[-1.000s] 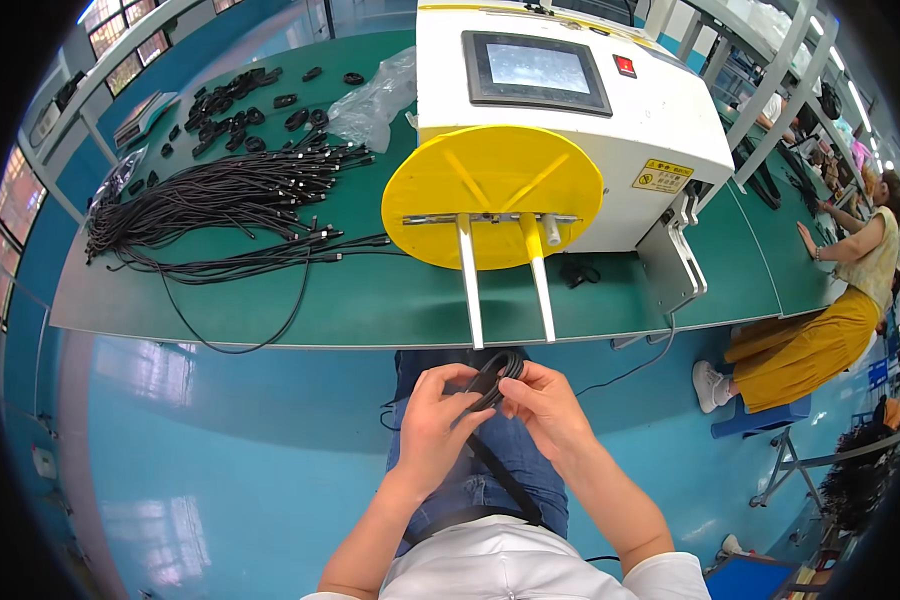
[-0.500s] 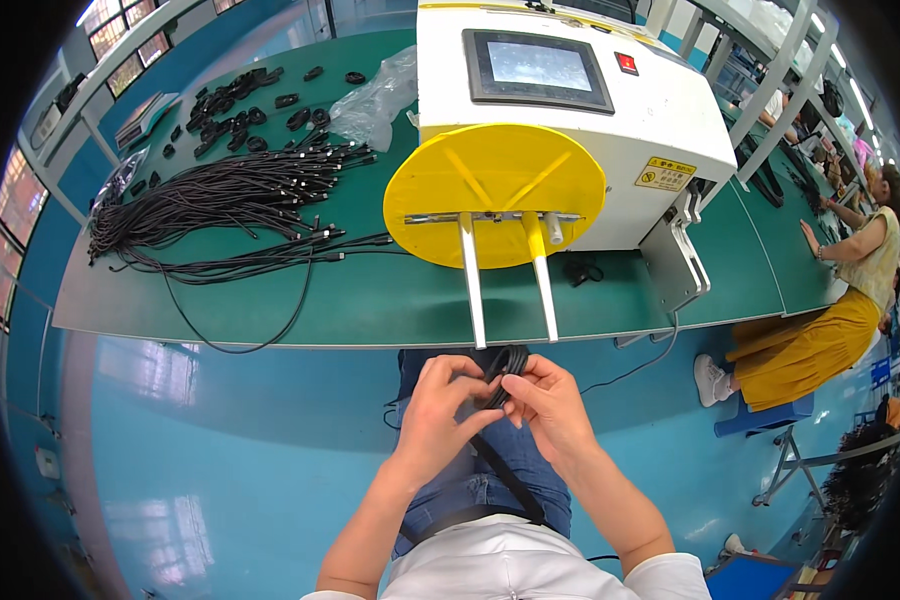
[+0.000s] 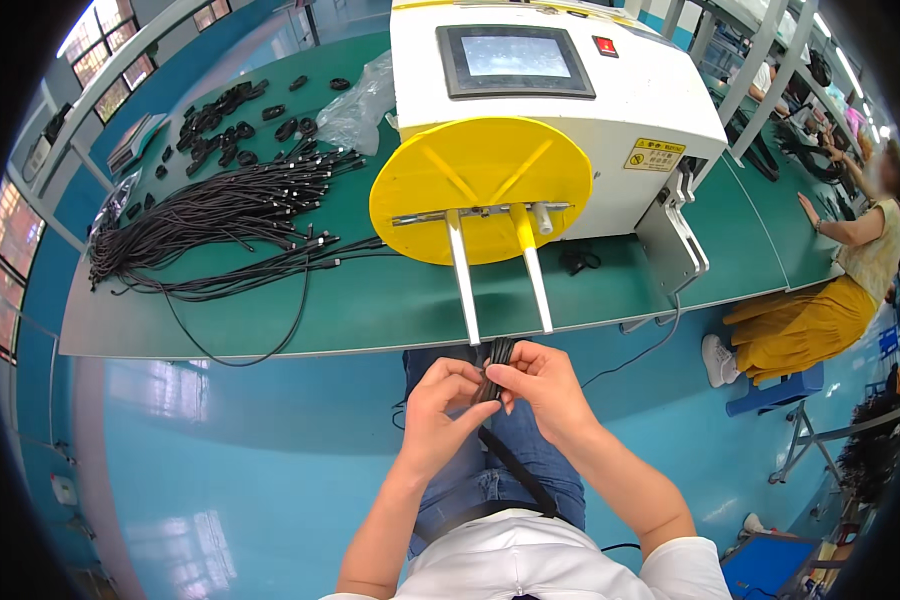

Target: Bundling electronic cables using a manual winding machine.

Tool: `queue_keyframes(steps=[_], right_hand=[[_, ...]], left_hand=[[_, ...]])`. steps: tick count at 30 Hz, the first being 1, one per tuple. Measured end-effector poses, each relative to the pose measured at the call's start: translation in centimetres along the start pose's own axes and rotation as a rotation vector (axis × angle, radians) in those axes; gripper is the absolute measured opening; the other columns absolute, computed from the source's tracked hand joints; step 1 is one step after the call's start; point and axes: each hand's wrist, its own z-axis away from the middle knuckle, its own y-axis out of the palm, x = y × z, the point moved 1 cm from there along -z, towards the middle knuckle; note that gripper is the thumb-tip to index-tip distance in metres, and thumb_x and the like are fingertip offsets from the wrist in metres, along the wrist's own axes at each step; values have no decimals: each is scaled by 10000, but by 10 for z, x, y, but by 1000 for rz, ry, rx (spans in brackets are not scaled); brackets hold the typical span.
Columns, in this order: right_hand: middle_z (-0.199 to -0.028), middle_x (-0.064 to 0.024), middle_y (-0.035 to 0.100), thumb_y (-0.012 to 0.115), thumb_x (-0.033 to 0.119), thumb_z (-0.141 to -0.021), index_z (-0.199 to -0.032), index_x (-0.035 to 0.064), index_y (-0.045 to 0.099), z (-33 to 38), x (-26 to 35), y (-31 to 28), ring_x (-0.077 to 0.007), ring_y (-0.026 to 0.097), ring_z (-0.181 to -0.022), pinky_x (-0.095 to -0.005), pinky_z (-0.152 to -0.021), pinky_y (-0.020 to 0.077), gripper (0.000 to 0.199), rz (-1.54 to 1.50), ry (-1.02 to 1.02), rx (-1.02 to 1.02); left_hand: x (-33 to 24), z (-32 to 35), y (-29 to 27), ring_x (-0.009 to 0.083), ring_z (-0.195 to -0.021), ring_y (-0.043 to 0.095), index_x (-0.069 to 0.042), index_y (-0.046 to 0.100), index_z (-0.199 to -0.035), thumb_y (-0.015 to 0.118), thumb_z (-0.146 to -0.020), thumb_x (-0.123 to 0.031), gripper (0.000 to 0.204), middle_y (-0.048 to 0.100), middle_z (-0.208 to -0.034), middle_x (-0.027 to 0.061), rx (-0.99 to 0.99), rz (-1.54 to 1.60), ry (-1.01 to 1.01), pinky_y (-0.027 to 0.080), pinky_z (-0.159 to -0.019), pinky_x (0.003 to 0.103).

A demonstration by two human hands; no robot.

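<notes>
Between my two hands is a coiled black cable [image 3: 494,372], held upright just off the table's front edge, over my lap. My right hand [image 3: 540,385] pinches the coil from the right with thumb and fingers. From the left, the fingertips of my left hand [image 3: 444,408] close on the coil's other side. Right above the hands, two rods [image 3: 462,285] stick out of a yellow disc [image 3: 480,180] on a white machine [image 3: 610,120]; nothing is wound on them. A long bundle of black cables [image 3: 210,215] with metal plugs lies on the table to the left.
Many small coiled cables [image 3: 235,130] and a clear plastic bag [image 3: 355,110] lie at the back left of the green table [image 3: 390,320]. A metal bracket [image 3: 675,245] juts out at the machine's right. A co-worker [image 3: 860,240] sits at the far right.
My left fingers have come in from a looser, spread pose and now press against the coil. The coil looks more compact and upright. The whole view has shifted slightly.
</notes>
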Motion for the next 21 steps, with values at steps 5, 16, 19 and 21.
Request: queue_keyframes(steps=[5,16,19,21], right_hand=[[-715,-42,625,668,92,-838,-836,8,596,-1,-4,-4,-72,563,-600,-200,-520,431,110,-9,-50,41],[-730,-54,635,673,82,-833,-803,16,590,1,4,-2,-98,593,-624,-225,-590,491,111,-121,55,-8],[-734,-55,634,674,76,-831,-804,14,589,0,0,-4,-99,594,-638,-225,-585,486,108,-95,30,-25],[-735,-55,633,674,72,-829,-805,13,589,-2,-2,-4,-100,594,-645,-226,-583,483,106,-81,15,-31]], left_hand=[[2,-1,2,148,-909,579,39,614,-798,701,-739,32,105,556,-987,84,-2,-53,28,528,-760,252],[6,-3,-6,135,-893,562,42,610,-843,621,-849,-67,110,571,-972,64,55,239,-107,470,-823,278],[7,-5,-7,128,-884,553,44,613,-867,619,-854,-59,105,572,-954,62,32,84,-92,462,-788,262],[2,-6,-5,128,-874,554,47,612,-872,615,-856,-54,101,573,-950,64,18,3,-103,461,-778,259]])
